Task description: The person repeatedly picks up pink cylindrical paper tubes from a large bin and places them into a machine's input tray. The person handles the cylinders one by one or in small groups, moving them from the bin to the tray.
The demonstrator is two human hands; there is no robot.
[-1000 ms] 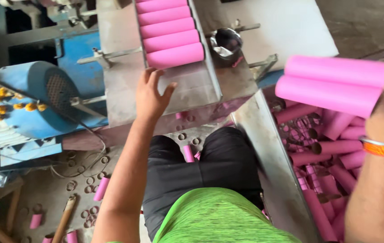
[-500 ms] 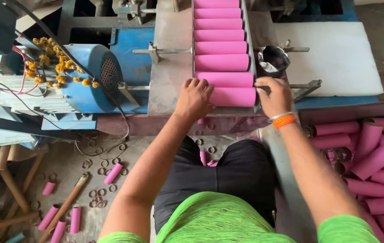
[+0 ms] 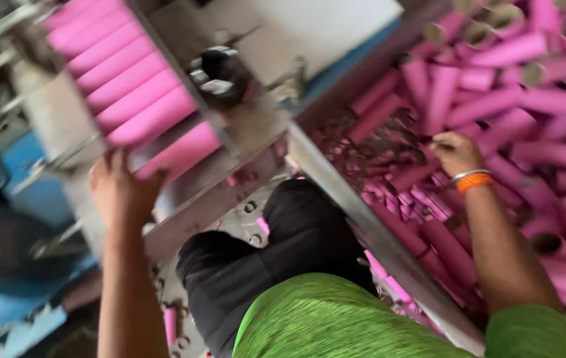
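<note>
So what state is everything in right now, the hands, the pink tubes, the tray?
Left hand: open, resting against the lowest tube in the tray.
Right hand: reaching down into the loose pile; grip unclear from blur.
Tubes in tray: lying side by side in a neat row.
Loose tubes: heaped at mixed angles in the bin.
Metal tray: tilted in view, partly filled.
Wristbands: on the right wrist.

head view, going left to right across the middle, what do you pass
Left hand at the row of pink tubes on the metal tray → dark round cup → slanted metal rail → right hand reaching into the pile of pink tubes.
</note>
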